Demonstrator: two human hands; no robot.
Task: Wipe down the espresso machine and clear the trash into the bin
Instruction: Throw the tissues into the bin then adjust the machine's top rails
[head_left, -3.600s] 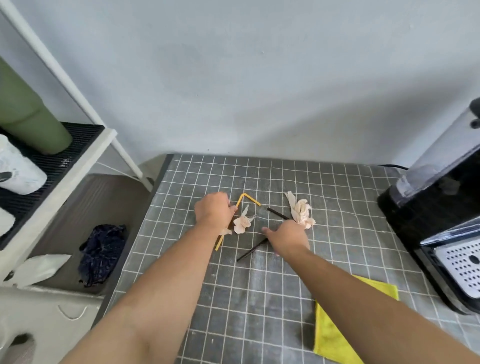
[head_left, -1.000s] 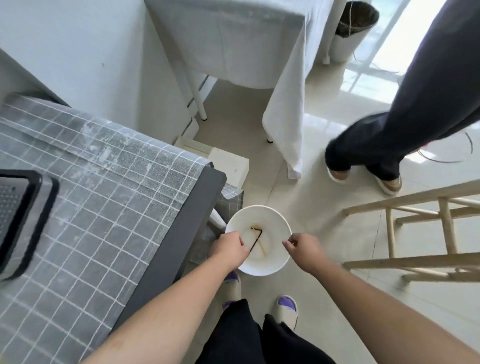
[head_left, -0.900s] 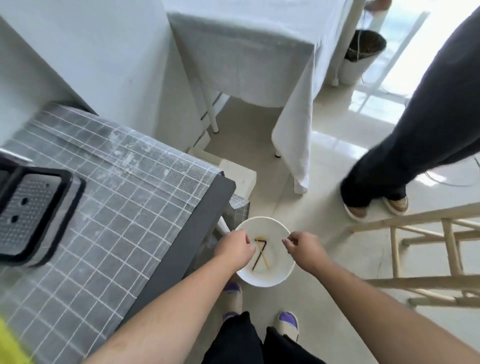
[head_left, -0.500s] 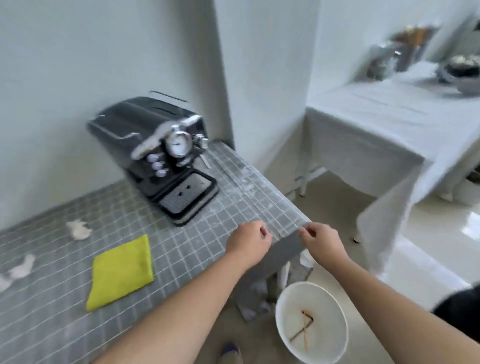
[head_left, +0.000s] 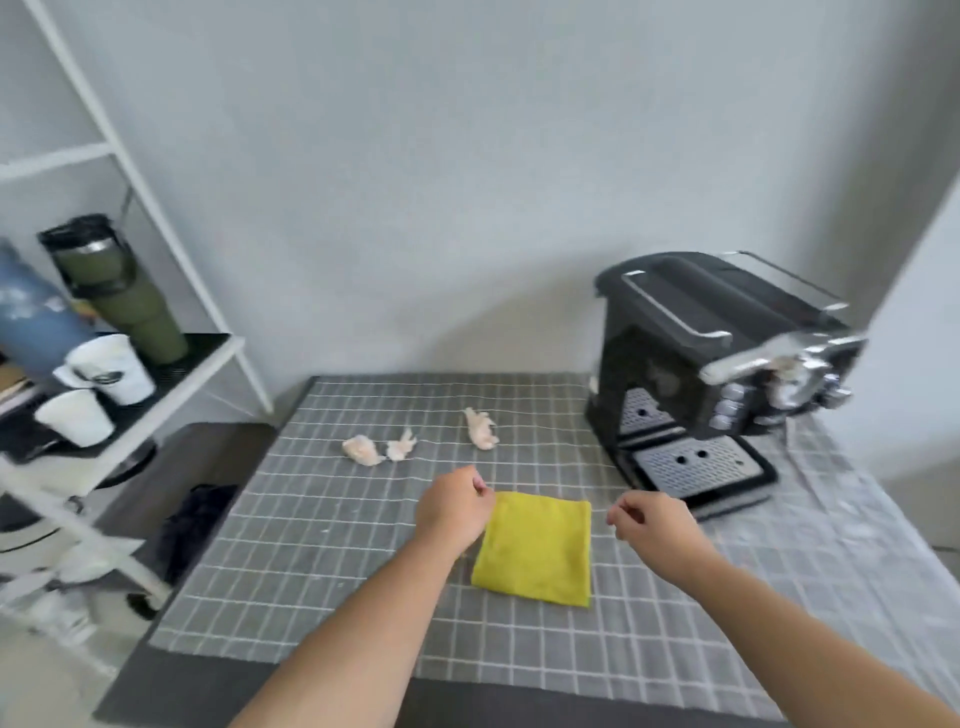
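Yellow cloth (head_left: 535, 551), folded into a flat rectangle, lies on the grey checked table cover (head_left: 311, 571) directly between a person's two hands, likely placed there so it is ready for wiping. The left hand (head_left: 454, 512) hovers at the cloth's far left corner and the right hand (head_left: 649, 525) just beyond its right edge. Both have loosely curled fingers and hold nothing. The black and chrome espresso machine (head_left: 711, 364) stands at the table's far right corner, its drip tray facing the person and near the cloth, so the wipe needs only a short reach. Three crumpled pale tissue scraps wait farther back on the table: two (head_left: 363, 449) (head_left: 401, 446) almost touching, and a third (head_left: 480, 428) a little apart to their right. They look like the trash to be cleared, and the empty hands seem poised to gather them. The bin is not in view. To the left, a white shelf (head_left: 208, 345) holds white paper cups (head_left: 111, 369) and a green tumbler (head_left: 119, 296), well apart from the work.
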